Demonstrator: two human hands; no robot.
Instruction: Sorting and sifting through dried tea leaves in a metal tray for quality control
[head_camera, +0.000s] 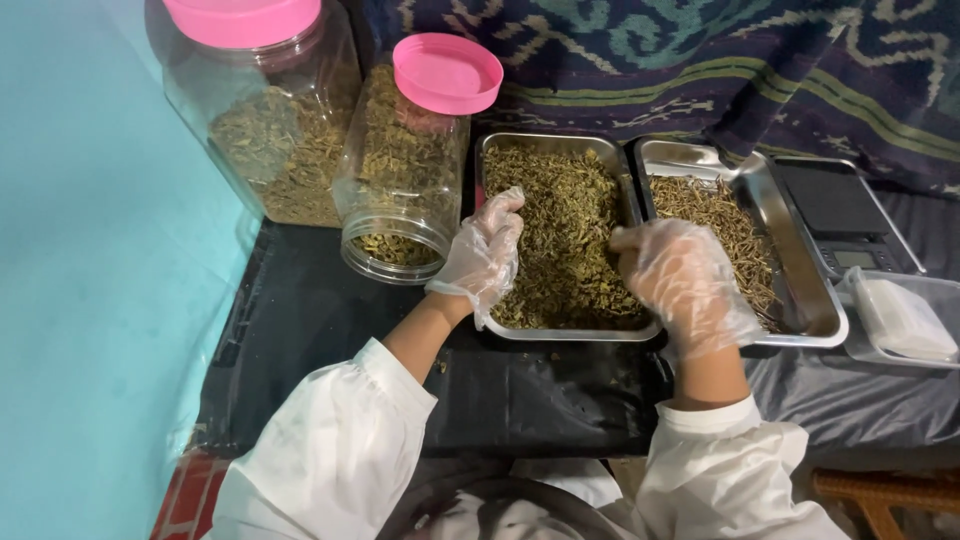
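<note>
**Both gloved hands in the herb tray**

Left hand (487, 252), clear plastic glove, fingers loosely curled, rests on the dried greenish herbs (560, 235) at the left edge of the steel tray (552, 146), frame centre. Right hand (683, 280), also gloved, fingers bunched downward into the herbs at the tray's right side; can't tell if it pinches anything. Second steel tray (800, 260) just right holds browner strands (725, 235). Two pink-lidded jars (405, 160) upper left. Scale (840, 215) right, white container (900, 320) below it.
</note>
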